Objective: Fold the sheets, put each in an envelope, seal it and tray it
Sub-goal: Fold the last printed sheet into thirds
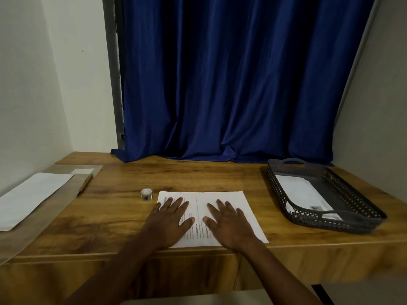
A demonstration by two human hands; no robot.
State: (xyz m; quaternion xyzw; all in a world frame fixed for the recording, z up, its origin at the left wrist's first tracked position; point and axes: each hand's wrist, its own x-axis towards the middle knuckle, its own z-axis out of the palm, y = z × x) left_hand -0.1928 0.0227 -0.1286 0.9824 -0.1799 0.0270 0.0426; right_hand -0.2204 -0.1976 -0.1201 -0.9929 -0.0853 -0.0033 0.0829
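Both hands are lying flat, fingers spread wide and holding nothing, on a printed sheet (pixel 211 216) that is resting at the near edge of the wooden desk (pixel 198 177). The left hand (pixel 169 223) is pressing the sheet's left half; the right hand (pixel 226 225) is pressing its right half, thumbs nearly meeting over the middle. Just beside the sheet's far-left corner a small sticker roll (pixel 146 194) is standing. Well to the left of the sheet, white paper (pixel 33 199) is lying on brown envelopes (pixel 66 194). To the right of the sheet a dark mesh tray (pixel 343 225) is holding a white sealed item (pixel 304 197). Judged stage — flattening before the first fold. Risks: the sheet's near edge is sitting at the desk rim, so uneven palm pressure could slide it off or skew the crease — a crooked fold may then jam in the envelope.
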